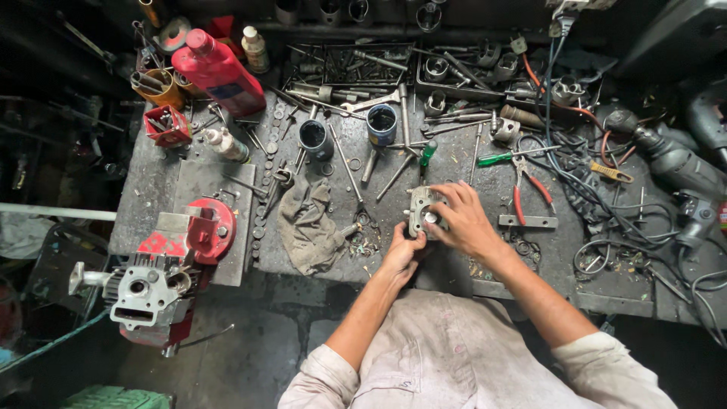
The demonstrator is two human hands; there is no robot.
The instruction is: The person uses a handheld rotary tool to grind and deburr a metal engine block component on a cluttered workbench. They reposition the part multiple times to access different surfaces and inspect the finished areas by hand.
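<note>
- Where the two bare hands meet, at the middle of the counter [151, 189], one grey metal engine part [419, 212] is held just above the surface.
- Left hand [402, 254]: grip closed on the lower edge of the engine part from below.
- Right hand [466, 221]: grip closed over the part's right side, fingers [447, 195] curled across its top.
- One crumpled grey rag [309, 225] lies just left of the hands, apart from them.
- Two dark round cups [315, 138] stand behind the rag: one black, one blue.
- One red bottle [217, 72] lies tilted at the rear left; two small pale bottles show near it.
- One red-and-grey small engine [166, 265] sits at the counter's left front corner, partly overhanging the edge.
- One pair of red-handled pliers [526, 189] lies right of the hands; one green-handled screwdriver [500, 157] lies just behind the pliers.
- Two dark power tools [674, 163] lie at the far right among tangled cables.
- Loose washers, nuts and rods are scattered across the counter, too many and too small to count.
</note>
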